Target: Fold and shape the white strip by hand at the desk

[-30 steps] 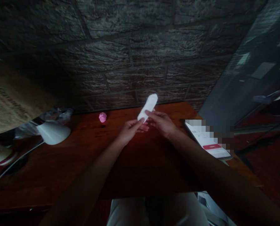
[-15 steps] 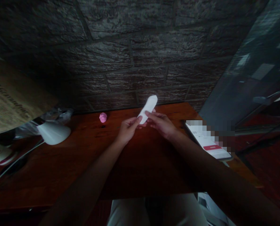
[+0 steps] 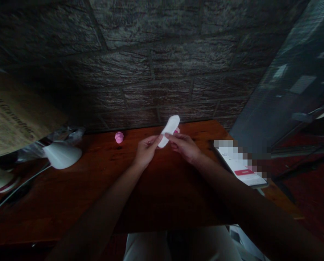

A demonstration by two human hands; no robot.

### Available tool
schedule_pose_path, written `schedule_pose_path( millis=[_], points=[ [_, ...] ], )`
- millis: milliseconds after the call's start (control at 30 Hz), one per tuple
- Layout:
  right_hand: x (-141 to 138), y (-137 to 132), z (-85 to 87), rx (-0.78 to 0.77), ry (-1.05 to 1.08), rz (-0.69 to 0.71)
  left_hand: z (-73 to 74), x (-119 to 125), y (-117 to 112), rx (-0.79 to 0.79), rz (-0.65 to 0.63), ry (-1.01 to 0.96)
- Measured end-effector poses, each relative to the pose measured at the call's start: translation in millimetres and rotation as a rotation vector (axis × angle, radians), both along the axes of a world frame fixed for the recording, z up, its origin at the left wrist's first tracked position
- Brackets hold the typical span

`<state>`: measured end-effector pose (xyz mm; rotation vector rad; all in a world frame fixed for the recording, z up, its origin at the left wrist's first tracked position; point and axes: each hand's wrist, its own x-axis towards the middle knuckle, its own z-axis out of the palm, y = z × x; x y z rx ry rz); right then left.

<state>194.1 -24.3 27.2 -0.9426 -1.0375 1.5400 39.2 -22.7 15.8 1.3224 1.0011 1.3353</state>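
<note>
Both my hands hold a long white pad (image 3: 169, 129) above the far middle of a reddish wooden table (image 3: 102, 188). My left hand (image 3: 146, 150) pinches its lower end with fingers closed. My right hand (image 3: 183, 146) grips the same end from the right, thumb on top. The pad's rounded free end points up and away toward the wall. A bit of pink shows behind it, by my right fingers.
A small pink crumpled ball (image 3: 119, 137) lies on the table by the dark stone wall. A white desk lamp (image 3: 61, 155) and clear plastic sit at the left. A phone (image 3: 242, 167) with a lit screen lies at the right edge. A cardboard box (image 3: 12, 119) stands far left.
The pad has sunk a little and lies flatter, its tip lower against the wall. Both hands stay pinched on its lower end.
</note>
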Motion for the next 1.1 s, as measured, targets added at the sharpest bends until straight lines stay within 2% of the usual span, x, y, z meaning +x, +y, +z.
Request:
schedule_pose_path(
  millis=[133, 333, 633, 833, 1100],
  points=[
    [0.6, -0.5, 3.1, -0.035, 0.021, -0.039, 0.9, 0.0, -1.8, 0.039, 0.002, 0.035],
    [3.1, -1.0, 5.3, -0.008, -0.011, -0.042, 0.2, 2.3, -2.9, -0.051, -0.057, -0.035],
    [1.6, -0.9, 4.4, -0.044, 0.047, -0.086, -2.7, 2.4, -0.8, -0.048, -0.043, -0.006],
    [-1.0, -2.4, 3.9, 0.004, -0.018, -0.080, -1.6, 2.1, -0.7, 0.030, -0.068, 0.044],
    [-1.4, -1.1, 3.6, 0.001, 0.059, -0.095, -1.3, 1.6, -0.9, 0.046, -0.034, 0.050]
  ],
)
